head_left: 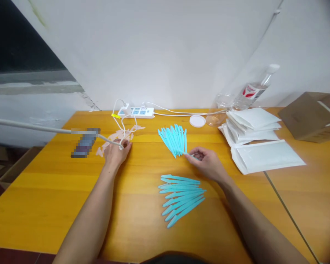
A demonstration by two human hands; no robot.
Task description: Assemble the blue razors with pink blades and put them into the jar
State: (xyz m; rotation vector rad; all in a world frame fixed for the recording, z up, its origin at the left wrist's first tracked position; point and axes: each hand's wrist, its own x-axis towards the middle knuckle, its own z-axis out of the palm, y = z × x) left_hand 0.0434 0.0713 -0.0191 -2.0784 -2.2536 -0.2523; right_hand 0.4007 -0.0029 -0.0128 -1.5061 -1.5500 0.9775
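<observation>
Turquoise, slim, pointed, plastic-looking sticks (173, 141) fan out beside the right grip (205, 161), which pinches one; a second fan (181, 196) lies nearer than it. Left grip (116, 154), its hold unclear, rests by flat pale-pink pieces (121, 134).

Slim turquoise sticks lie flat on the desk (137, 220) in two loose fans: an upper fan (173, 139), spreading away, and a lower fan (183, 196), broader ends left. Pale pink sticks (121, 135) lie jumbled farther left.

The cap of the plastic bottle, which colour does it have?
The bottle cap is white, seen best in the head view.
</observation>
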